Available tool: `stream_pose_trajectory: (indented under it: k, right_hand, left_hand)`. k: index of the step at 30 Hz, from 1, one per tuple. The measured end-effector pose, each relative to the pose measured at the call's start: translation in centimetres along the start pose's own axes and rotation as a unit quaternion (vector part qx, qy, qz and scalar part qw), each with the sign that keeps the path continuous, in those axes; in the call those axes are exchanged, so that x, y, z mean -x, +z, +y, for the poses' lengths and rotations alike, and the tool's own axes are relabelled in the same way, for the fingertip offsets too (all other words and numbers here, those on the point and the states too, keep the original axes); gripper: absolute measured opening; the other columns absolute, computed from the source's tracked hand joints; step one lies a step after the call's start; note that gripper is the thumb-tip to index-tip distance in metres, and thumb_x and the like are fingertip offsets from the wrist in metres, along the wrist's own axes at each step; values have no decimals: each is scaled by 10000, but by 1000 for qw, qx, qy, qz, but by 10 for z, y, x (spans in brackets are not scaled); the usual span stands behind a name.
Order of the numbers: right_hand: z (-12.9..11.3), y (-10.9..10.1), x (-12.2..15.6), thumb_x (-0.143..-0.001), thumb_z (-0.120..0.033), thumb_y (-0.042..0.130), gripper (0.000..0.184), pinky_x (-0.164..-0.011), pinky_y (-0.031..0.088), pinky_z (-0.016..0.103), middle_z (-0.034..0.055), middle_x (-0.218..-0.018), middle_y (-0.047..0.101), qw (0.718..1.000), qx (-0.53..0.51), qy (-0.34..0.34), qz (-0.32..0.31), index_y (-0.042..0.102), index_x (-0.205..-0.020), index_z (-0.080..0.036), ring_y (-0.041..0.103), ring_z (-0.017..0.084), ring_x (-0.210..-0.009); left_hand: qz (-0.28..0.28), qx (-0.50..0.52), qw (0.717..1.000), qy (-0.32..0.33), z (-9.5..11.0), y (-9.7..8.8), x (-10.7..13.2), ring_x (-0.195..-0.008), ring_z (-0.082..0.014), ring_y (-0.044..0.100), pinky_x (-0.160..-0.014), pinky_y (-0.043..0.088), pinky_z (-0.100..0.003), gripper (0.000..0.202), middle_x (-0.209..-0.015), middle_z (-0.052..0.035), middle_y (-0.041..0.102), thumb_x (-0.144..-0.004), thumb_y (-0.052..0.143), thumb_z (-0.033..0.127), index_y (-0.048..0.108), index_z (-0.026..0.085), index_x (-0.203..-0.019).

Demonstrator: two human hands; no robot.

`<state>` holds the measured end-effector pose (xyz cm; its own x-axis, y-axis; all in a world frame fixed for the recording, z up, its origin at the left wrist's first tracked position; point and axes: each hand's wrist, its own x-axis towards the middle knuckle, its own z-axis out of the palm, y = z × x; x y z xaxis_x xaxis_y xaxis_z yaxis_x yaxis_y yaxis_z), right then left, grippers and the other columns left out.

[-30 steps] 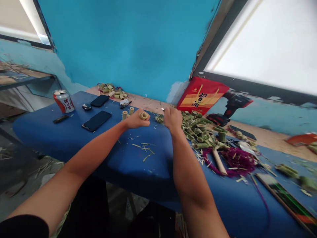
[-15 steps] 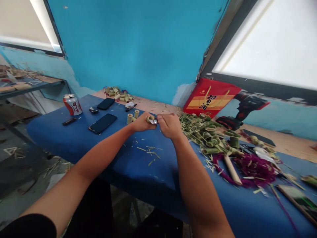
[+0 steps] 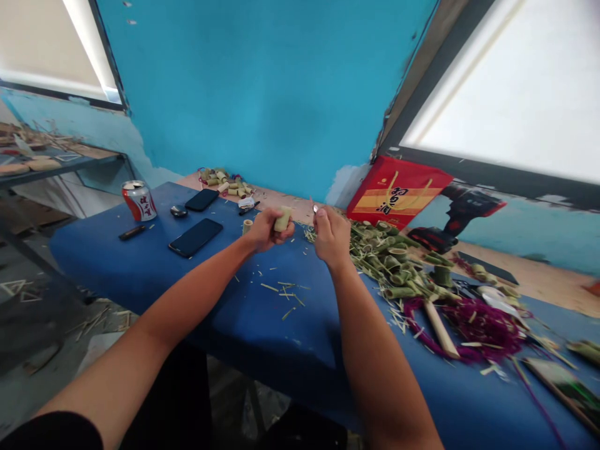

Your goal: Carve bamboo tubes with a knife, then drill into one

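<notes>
A short pale-green bamboo tube point(image 3: 283, 219) is pinched between the thumb and fingers of my left hand point(image 3: 263, 232), above the blue tabletop point(image 3: 206, 275). My right hand point(image 3: 332, 237) is closed around a small knife point(image 3: 315, 209); only a bit of its shiny blade shows above the thumb, and the handle is hidden in the fist. Blade and tube are apart. Just behind my left hand stands another cut bamboo tube point(image 3: 247, 226), partly covered. Thin bamboo slivers point(image 3: 287, 292) lie on the cloth below.
Right of my right hand is a heap of bamboo offcuts point(image 3: 394, 256), with purple string point(image 3: 487, 325), a red bag point(image 3: 398, 194) and a cordless drill point(image 3: 462, 215). On the left are a drink can point(image 3: 139, 200), a phone point(image 3: 195, 237) and more bamboo pieces point(image 3: 225, 181).
My hands have moved apart; the knife blade has come away from the tube's end. My left hand has turned the tube, so its side now shows instead of its open end.
</notes>
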<state>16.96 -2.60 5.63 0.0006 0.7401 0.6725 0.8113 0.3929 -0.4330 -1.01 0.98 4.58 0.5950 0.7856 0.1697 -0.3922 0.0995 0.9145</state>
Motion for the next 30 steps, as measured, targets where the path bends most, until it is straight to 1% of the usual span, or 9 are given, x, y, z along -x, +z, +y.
stream_pose_trajectory:
  k: [2, 4, 8, 11, 15, 20, 25, 28, 30]
  right_hand:
    - [3, 1, 0, -1053, -492, 300, 431, -692, 329, 314, 48, -720, 625, 1000, -9, -12, -11, 587, -859, -236, 581, 221, -739]
    - [3, 2, 0, -1042, -490, 336, 405, -686, 313, 314, 50, -748, 643, 1000, 0, -17, -26, 614, -906, -229, 582, 221, -746]
    - [1, 2, 2, -1045, -483, 337, 434, -665, 280, 316, 62, -742, 659, 998, 44, -15, -48, 644, -880, -225, 584, 219, -729]
    - [1, 1, 3, -1038, -493, 364, 438, -655, 254, 320, 76, -764, 686, 994, 89, -27, -49, 660, -868, -219, 586, 215, -718]
    - [0, 0, 4, -1033, -523, 405, 437, -649, 230, 321, 90, -815, 713, 987, 136, -54, -59, 665, -874, -210, 590, 206, -720]
    - [0, -2, 5, -1040, -539, 454, 435, -643, 209, 319, 106, -863, 727, 977, 189, -65, -71, 684, -933, -186, 607, 209, -736]
    - [-10, 3, 5, -1085, -544, 433, 475, -648, 231, 310, 141, -959, 764, 964, 245, -30, -100, 713, -1085, -160, 659, 228, -793]
    - [-20, 9, 4, -1106, -552, 393, 510, -686, 306, 299, 156, -1013, 775, 958, 258, 8, -125, 719, -1152, -163, 695, 250, -861]
    - [-20, 10, 2, -1114, -562, 354, 543, -733, 362, 308, 171, -1062, 775, 957, 257, 46, -128, 722, -1191, -169, 712, 273, -922]
  left_hand:
    - [2, 6, 1000, -11, 1, 1, 0, -452, -78, 240, -442, 115, -233, 376, -543, -4, 469, -737, 599, 564, 537, 194, -710]
    - [-1, 15, 1000, -18, 1, 2, 0, -465, -71, 269, -453, 147, -232, 372, -609, -17, 510, -804, 613, 532, 577, 165, -756]
    - [11, 31, 999, 4, -1, 4, -2, -522, -108, 431, -487, 289, -238, 318, -648, -12, 526, -907, 622, 485, 580, 175, -846]
    - [29, 25, 999, 10, -2, 5, -3, -549, -122, 483, -475, 301, -236, 329, -670, -9, 535, -936, 620, 502, 561, 188, -858]
    - [53, -8, 998, 22, -7, 4, -6, -475, -90, 367, -437, 227, -222, 370, -616, 17, 477, -957, 578, 513, 525, 191, -783]
    - [112, -83, 990, 30, -10, 1, -9, -411, -63, 232, -421, 162, -224, 444, -500, 41, 384, -954, 539, 522, 496, 193, -659]
    - [165, -62, 983, -46, -4, 2, -13, -373, -61, 168, -396, 131, -221, 449, -456, 59, 306, -992, 440, 480, 489, 200, -643]
    - [188, -48, 977, -86, 0, 4, -14, -358, -62, 152, -378, 107, -204, 468, -448, 62, 279, -1026, 337, 396, 521, 182, -652]
    - [195, -43, 975, -98, 1, 3, -13, -351, -64, 148, -373, 102, -194, 479, -441, 65, 267, -1037, 301, 359, 528, 177, -656]
